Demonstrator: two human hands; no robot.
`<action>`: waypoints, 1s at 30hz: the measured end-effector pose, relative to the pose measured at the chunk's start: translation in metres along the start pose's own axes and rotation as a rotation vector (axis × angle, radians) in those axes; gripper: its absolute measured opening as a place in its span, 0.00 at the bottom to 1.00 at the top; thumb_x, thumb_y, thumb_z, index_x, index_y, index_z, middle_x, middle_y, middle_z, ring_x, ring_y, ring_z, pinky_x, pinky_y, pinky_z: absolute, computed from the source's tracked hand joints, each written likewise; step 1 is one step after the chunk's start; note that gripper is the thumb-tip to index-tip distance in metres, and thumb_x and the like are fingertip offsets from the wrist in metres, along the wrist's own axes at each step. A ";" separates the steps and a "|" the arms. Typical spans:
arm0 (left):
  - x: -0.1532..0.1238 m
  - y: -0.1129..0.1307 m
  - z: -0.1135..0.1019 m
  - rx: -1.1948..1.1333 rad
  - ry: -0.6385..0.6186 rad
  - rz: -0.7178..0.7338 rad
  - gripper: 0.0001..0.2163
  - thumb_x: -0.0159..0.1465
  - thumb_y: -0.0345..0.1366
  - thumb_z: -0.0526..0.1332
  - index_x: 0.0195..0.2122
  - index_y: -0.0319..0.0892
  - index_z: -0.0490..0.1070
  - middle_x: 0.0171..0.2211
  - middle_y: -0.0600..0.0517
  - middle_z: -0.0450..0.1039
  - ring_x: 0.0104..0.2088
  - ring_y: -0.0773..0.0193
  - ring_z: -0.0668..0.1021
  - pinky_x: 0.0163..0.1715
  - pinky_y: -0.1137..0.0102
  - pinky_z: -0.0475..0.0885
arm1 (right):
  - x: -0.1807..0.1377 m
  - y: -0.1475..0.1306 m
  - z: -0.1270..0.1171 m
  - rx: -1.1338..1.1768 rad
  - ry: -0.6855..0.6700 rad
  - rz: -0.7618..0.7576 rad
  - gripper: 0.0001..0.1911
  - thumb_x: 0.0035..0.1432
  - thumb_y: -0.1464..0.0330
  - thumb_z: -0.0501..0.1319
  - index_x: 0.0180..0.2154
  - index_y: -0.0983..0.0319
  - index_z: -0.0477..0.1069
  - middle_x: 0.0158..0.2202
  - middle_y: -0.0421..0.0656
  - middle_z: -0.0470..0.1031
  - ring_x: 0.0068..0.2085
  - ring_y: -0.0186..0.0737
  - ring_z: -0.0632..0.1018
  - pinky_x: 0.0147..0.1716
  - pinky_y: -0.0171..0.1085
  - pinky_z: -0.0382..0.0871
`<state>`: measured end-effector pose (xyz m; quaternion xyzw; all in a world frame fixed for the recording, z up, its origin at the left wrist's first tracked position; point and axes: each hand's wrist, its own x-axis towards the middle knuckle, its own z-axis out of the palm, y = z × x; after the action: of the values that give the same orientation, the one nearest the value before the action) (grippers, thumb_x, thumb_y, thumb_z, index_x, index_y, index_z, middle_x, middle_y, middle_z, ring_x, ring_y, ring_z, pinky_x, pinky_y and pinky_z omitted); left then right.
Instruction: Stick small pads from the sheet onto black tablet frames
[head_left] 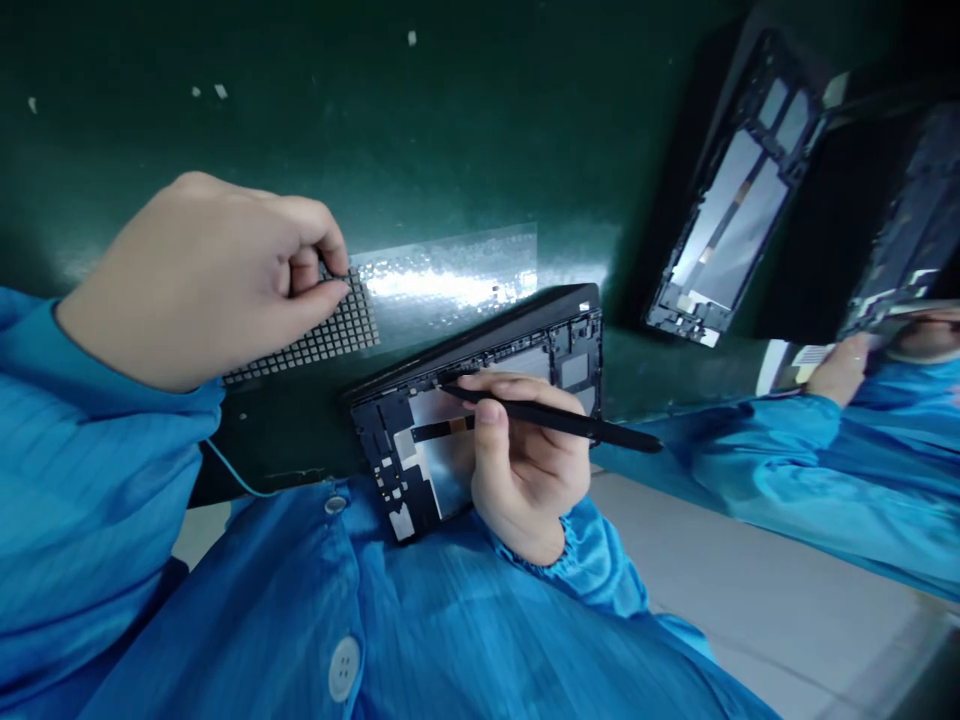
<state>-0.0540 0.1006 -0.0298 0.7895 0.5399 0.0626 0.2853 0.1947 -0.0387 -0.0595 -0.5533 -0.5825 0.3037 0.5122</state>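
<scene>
The left arm [97, 470] enters from the left edge in a loose blue sleeve, its bare wrist [82, 320] reaching forward past the cuff. The left hand [217, 280] shows its back, index finger [330, 240] bent down and thumb [311, 310] stretched toward it, their tips close together. Nearer the torso [435, 620], the right hand [532, 460] is in a pen-like grip, thumb upright and fingers curled. The right arm [600, 560] is tucked low beside the body, mostly hidden.

There are three devices [450, 465] [739, 215] [911, 220], one tool [555, 415], one sheet [450, 285].
</scene>
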 end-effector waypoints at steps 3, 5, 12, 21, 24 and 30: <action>-0.002 0.000 0.001 0.005 -0.006 -0.013 0.22 0.67 0.56 0.51 0.41 0.49 0.79 0.29 0.59 0.74 0.31 0.67 0.77 0.51 0.62 0.77 | 0.003 0.001 0.002 -0.043 -0.029 -0.022 0.14 0.72 0.76 0.64 0.54 0.56 0.76 0.46 0.45 0.85 0.50 0.41 0.87 0.50 0.46 0.88; -0.002 -0.001 0.002 0.005 0.006 -0.013 0.21 0.67 0.56 0.52 0.41 0.49 0.79 0.29 0.59 0.74 0.31 0.67 0.76 0.51 0.62 0.76 | 0.005 -0.004 -0.001 -0.103 -0.060 -0.076 0.15 0.71 0.78 0.64 0.55 0.58 0.76 0.47 0.46 0.84 0.51 0.42 0.86 0.52 0.47 0.87; 0.000 -0.002 0.002 -0.016 -0.001 0.025 0.19 0.66 0.52 0.52 0.39 0.47 0.79 0.27 0.56 0.73 0.29 0.64 0.76 0.46 0.59 0.76 | 0.074 -0.024 -0.008 -0.168 -0.416 -0.066 0.11 0.72 0.72 0.67 0.53 0.56 0.77 0.50 0.44 0.86 0.52 0.44 0.88 0.55 0.47 0.86; 0.005 0.004 -0.006 0.056 -0.122 -0.078 0.09 0.66 0.47 0.62 0.41 0.51 0.78 0.27 0.58 0.74 0.32 0.60 0.78 0.49 0.57 0.79 | 0.157 0.017 0.033 -0.058 -0.777 -0.026 0.15 0.70 0.50 0.71 0.47 0.53 0.79 0.47 0.41 0.86 0.50 0.45 0.86 0.57 0.47 0.86; 0.005 0.005 -0.007 0.036 -0.136 -0.069 0.12 0.69 0.47 0.58 0.44 0.50 0.78 0.29 0.57 0.75 0.34 0.60 0.79 0.53 0.58 0.78 | 0.153 0.012 0.033 -0.015 -0.746 0.061 0.16 0.66 0.50 0.74 0.46 0.53 0.80 0.46 0.41 0.87 0.49 0.45 0.86 0.58 0.47 0.86; 0.003 0.004 -0.007 0.038 -0.132 -0.046 0.12 0.70 0.46 0.58 0.45 0.48 0.79 0.30 0.57 0.76 0.34 0.60 0.79 0.52 0.60 0.76 | 0.169 0.008 0.037 -0.062 -0.844 0.024 0.11 0.64 0.55 0.77 0.42 0.52 0.81 0.47 0.40 0.86 0.50 0.44 0.86 0.58 0.46 0.85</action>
<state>-0.0523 0.1052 -0.0227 0.7844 0.5390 -0.0066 0.3067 0.1861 0.1318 -0.0336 -0.4022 -0.7435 0.4919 0.2085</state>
